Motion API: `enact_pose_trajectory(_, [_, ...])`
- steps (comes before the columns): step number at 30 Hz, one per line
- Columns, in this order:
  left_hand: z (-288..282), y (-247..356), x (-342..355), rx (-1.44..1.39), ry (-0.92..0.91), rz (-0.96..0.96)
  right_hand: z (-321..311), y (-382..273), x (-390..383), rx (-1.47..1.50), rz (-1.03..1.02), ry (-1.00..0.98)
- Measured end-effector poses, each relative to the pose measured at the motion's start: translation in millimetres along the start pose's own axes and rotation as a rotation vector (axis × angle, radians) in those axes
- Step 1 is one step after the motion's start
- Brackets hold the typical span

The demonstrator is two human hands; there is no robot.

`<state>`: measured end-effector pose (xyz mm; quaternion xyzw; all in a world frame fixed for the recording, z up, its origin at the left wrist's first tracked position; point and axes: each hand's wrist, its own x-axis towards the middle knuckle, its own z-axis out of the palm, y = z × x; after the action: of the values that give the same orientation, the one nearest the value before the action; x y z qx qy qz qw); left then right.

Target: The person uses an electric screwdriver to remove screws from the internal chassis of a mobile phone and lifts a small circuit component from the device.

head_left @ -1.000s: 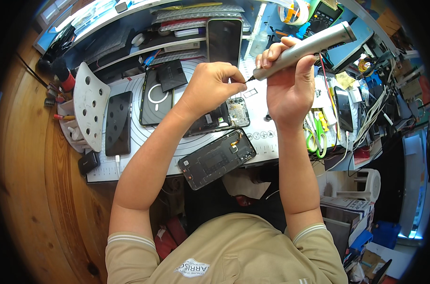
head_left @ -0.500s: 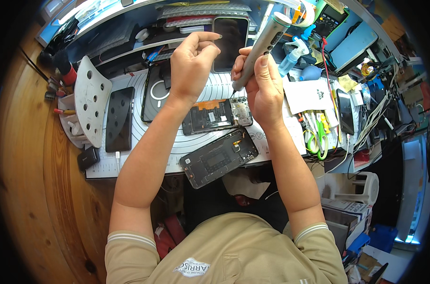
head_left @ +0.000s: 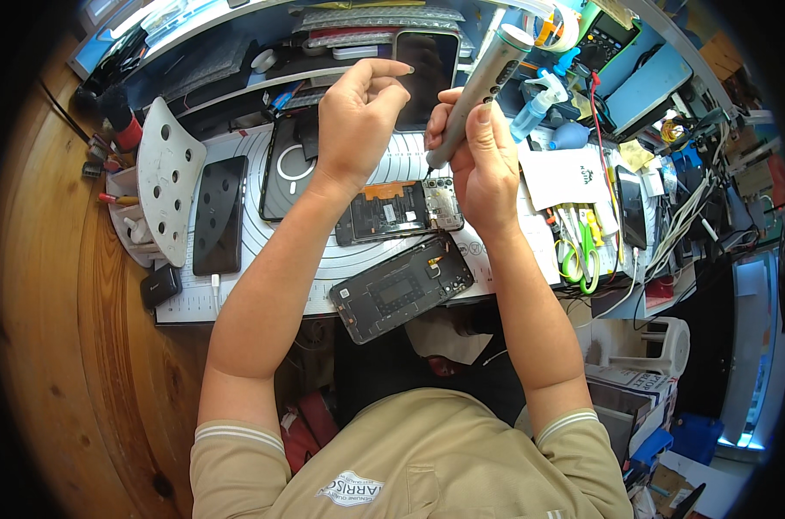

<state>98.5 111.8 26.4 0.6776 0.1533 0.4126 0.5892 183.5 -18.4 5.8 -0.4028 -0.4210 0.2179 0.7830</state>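
My right hand (head_left: 489,177) grips a thick grey electric screwdriver (head_left: 479,97), held tilted, with its thin tip pointing down at the top edge of an opened phone (head_left: 390,213). The phone's insides show: a dark battery area, an orange flex cable and, at its right end, a metallic section with camera lenses. To the left, my left hand (head_left: 362,117) is raised above the mat, forefinger stretched out, thumb apart from it and the other fingers curled; I see nothing in it. Nearer me, a detached black back cover (head_left: 401,288) lies with its inner side up, overhanging the table edge.
A dark phone (head_left: 220,216) lies at the left on the white mat (head_left: 314,275), beside a perforated holder (head_left: 169,182). Behind my left wrist is a black case with a white ring (head_left: 294,169). Green-handled scissors (head_left: 588,259), a spray bottle (head_left: 539,105) and cables (head_left: 682,212) crowd the right.
The view has shifted slightly. Both hands keep nearly the same pose, and the screwdriver stays at the phone's top edge.
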Motion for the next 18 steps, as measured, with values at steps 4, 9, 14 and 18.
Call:
enact_pose_trajectory(4, [-0.1, -1.1, 0.1, 0.006, -0.001, 0.002, -0.8, 1.4, 0.6, -0.012, -0.012, -0.019])
enact_pose_trajectory(9, [-0.7, -3.9, 1.0, 0.018, -0.005, 0.006, -0.5, 2.2, 0.4, -0.01, -0.001, -0.015])
enact_pose_trajectory(14, [0.2, -2.1, 0.5, 0.006, -0.01, -0.002, -0.5, 1.0, 0.1, -0.039, -0.01, -0.023])
enact_pose_trajectory(18, [-0.9, -1.8, -0.1, 0.009, -0.007, -0.01, 0.7, 2.9, -0.4, -0.033, -0.014, -0.024])
